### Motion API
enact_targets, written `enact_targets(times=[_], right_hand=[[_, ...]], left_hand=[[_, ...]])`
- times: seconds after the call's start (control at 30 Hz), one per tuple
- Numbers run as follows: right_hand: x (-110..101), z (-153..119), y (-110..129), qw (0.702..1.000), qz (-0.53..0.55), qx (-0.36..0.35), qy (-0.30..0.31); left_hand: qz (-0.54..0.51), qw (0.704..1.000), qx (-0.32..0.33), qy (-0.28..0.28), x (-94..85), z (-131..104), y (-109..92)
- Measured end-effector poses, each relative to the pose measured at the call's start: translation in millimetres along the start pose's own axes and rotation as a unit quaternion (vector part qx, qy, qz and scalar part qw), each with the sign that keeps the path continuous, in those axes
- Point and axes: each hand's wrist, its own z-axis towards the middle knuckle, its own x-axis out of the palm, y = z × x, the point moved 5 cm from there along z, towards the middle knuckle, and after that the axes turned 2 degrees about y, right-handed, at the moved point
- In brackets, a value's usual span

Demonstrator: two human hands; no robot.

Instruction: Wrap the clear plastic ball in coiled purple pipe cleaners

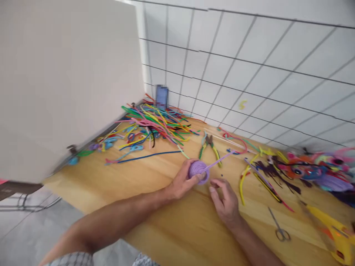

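My left hand (184, 181) grips a coil of purple pipe cleaner (197, 170), with the thumb pressed across its near side. From the coil a straight purple end sticks out toward the upper right. Just right of the coil, my right hand (225, 199) hovers with its fingers curled and the thumb apart from the index finger. Nothing shows between those fingers. Beyond the coil lie pliers (210, 149) with green and yellow handles, their jaws pointing away from me.
A heap of colourful pipe cleaners (158, 123) fills the back left corner, near a phone (162, 96) by the tiled wall. On the right are a yellow utility knife (267, 187), scissors (279, 229), a yellow glue gun (332, 229) and colourful pipe-cleaner figures (310, 170).
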Motion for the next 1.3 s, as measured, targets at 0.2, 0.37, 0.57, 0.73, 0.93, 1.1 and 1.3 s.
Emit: enact_targets(times=[0.2, 0.37, 0.57, 0.73, 0.93, 1.1, 1.3], right_hand=[[1.0, -4.1, -0.8, 0.999, 0.039, 0.025, -0.008], [7.5, -1.5, -2.3, 0.998, 0.048, 0.036, -0.008], [19.4, 2.3, -17.4, 0.995, 0.048, 0.082, 0.020], [24.2, 4.2, -18.0, 0.994, 0.068, 0.078, 0.020], [19.8, 6.6, -16.6, 0.992, 0.089, 0.091, 0.008], [-9.2, 15.0, -25.0, 0.985, 0.103, 0.140, -0.016], [-91.1, -47.7, -47.5, 0.945, 0.049, 0.306, -0.104]], left_hand=[[0.025, 0.999, -0.027, -0.002, -2.3, -5.5, 3.4], [0.045, 0.998, -0.032, -0.013, -6.2, -2.0, 8.4], [0.111, 0.992, 0.029, -0.047, -5.4, 3.8, 2.7], [0.172, 0.982, 0.049, -0.059, -7.9, 4.9, -1.2], [0.205, 0.975, 0.051, -0.064, -7.8, 8.3, -0.2], [0.211, 0.976, 0.048, -0.018, -3.9, 4.5, -0.8], [0.199, 0.978, 0.051, 0.019, -2.1, 1.3, 0.9]])
